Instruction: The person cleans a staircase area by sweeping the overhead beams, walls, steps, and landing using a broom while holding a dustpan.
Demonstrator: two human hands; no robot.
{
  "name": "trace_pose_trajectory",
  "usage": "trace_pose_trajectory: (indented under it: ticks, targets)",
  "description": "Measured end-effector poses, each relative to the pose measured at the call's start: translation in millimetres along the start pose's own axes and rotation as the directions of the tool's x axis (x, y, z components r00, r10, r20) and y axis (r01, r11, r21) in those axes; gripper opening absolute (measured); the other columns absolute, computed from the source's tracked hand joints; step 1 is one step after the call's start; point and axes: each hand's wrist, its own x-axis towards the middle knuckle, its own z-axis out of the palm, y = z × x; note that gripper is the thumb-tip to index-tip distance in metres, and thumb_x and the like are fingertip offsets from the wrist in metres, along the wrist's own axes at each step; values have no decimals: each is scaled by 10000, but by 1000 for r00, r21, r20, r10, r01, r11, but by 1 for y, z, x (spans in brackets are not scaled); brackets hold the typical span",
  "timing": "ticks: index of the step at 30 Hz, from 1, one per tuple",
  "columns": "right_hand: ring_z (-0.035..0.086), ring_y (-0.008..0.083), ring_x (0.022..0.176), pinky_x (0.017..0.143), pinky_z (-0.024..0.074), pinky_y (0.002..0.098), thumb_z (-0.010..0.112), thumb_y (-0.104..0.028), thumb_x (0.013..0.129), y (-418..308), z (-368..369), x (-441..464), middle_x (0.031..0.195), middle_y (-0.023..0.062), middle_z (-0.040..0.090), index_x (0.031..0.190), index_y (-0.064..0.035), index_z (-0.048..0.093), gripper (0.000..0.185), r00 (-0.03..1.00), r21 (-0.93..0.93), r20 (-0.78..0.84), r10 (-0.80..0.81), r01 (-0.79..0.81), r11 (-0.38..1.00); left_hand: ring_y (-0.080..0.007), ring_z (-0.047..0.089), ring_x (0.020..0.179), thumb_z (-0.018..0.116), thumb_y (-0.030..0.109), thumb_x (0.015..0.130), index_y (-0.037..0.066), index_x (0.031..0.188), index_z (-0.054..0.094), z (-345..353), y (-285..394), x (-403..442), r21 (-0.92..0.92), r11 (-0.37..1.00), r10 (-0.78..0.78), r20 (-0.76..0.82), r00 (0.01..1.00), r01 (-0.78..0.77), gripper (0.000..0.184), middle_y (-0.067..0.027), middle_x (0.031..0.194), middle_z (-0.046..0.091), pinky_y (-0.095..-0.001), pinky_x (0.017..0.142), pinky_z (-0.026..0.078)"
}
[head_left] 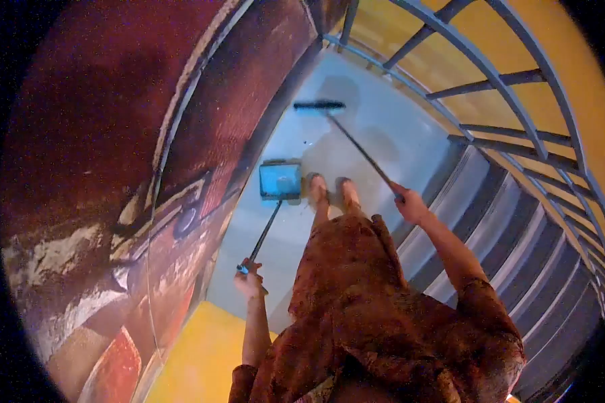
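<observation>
My left hand (250, 279) is closed around the upper end of a long handle, which leads to a blue dustpan (279, 180) on the floor beside my feet. In my right hand (410, 204) is the dark handle of a broom (359, 150). The broom's wide dark head (319, 105) rests on the floor ahead of my feet, apart from the dustpan. A few small dark specks (307, 142) lie on the floor between the broom head and the dustpan.
A painted wall (202, 134) runs along the left. Grey steps (491, 221) descend on the right, bordered by a blue-grey metal railing (497, 84). My bare feet (333, 188) stand on the pale blue landing (410, 121). A yellow surface (195, 356) shows at lower left.
</observation>
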Motion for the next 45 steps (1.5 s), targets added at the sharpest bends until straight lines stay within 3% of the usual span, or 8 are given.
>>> trace_pose_trajectory:
  ticks: [3,7,10,16,19,32,35,45]
  targets:
    - [592,358,764,688,466,408,517,-38,758,34,30,47,869,244,593,1274,-128,421,532,845,-30,-438,-306,327,945,-72,414,383,583,99,758,-38,1036,564,5,1,-12,237,970,-53,-43,998,62,310,-98,706,639,-211,335,297]
    - [597,362,639,594,485,398,505,-92,791,2,29,131,743,233,593,1285,-93,398,506,785,-110,-576,-228,202,973,-76,423,390,559,73,795,-15,1056,568,5,-4,-27,102,994,42,8,999,-42,275,-96,732,648,-208,356,315]
    - [592,360,620,569,481,407,482,-95,795,-32,18,132,697,241,575,1285,-88,399,496,942,510,-202,268,-133,850,-77,416,392,559,60,797,-7,1074,562,1,-12,-41,58,998,-22,-44,999,24,285,-100,733,649,-214,361,317]
    - [595,307,640,592,471,382,480,-93,802,52,110,45,728,204,603,1291,-66,396,497,984,-155,-104,-145,128,980,-71,414,410,557,50,785,-9,1098,551,-2,-46,-51,1,999,-43,-100,994,44,318,-101,738,647,-213,380,320]
    - [588,288,651,600,454,393,504,-111,811,79,95,18,773,223,587,1277,-67,418,476,826,73,-319,-465,510,857,-66,411,413,556,51,785,-13,1099,550,-4,-59,-60,-44,999,-23,-113,993,18,320,-98,744,647,-210,382,316]
    - [579,375,743,663,472,424,491,-83,775,-32,56,124,825,239,584,1326,-83,332,573,998,-18,-57,-32,31,999,-56,483,468,579,63,794,29,1100,566,-17,-89,-47,131,988,82,20,996,-83,308,-77,761,641,-205,391,369]
    - [573,401,721,643,475,446,482,-50,739,28,90,123,796,242,586,1340,-93,304,628,906,-336,-103,-411,358,871,-122,559,542,603,83,771,60,1082,586,-15,-100,-27,292,954,57,48,997,-68,312,-100,779,646,-250,465,432]
    - [590,361,691,603,478,465,495,-122,765,75,20,53,749,197,595,1118,-59,495,359,919,-561,233,-317,393,729,-279,612,717,641,183,725,138,1038,618,-4,-108,17,499,810,281,132,951,-308,318,-133,794,634,-350,646,475]
